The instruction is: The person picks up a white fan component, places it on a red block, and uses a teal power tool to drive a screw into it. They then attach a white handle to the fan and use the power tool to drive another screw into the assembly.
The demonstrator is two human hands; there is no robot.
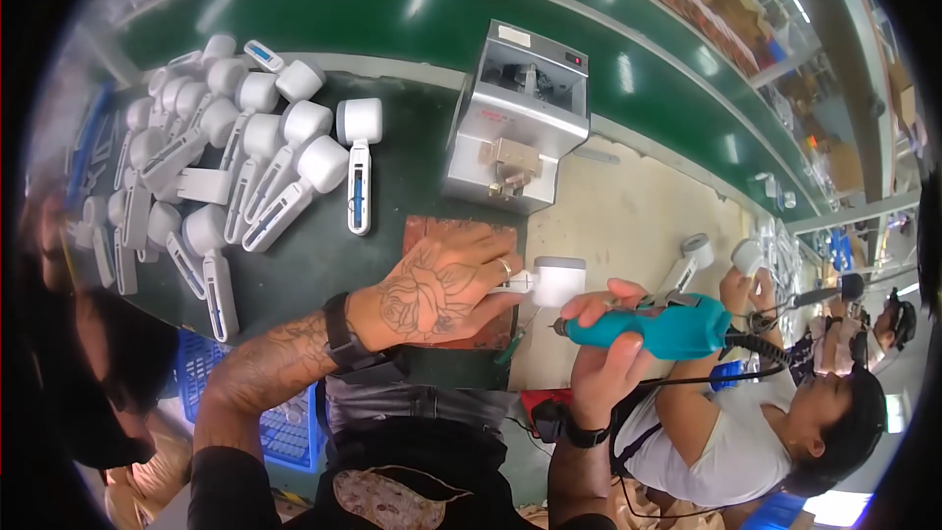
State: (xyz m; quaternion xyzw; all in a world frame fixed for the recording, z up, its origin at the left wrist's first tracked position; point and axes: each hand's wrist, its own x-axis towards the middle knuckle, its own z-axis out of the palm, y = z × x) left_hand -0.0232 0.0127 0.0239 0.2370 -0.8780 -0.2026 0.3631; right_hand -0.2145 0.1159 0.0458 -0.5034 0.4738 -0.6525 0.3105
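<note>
My left hand [446,285] is closed over the handle of a white handheld device, pinning it on a reddish-brown mat [417,236]. Its round, grey-rimmed head [560,282] juts out to the right of my fingers; most of the handle is hidden under them. In my right hand [613,344] is a teal electric screwdriver [648,327], held roughly level with its tip pointing left, just below the device's head. The tip looks apart from the device. A black coiled cord [760,348] trails from the screwdriver's rear end.
Several similar white devices [319,165] lie piled on the green tabletop at the left. Behind the mat stands a grey metal machine [510,128]. A co-worker [726,422] sits close on the right, hands near another white device [749,255]. Below the table's left edge is a blue crate [291,427].
</note>
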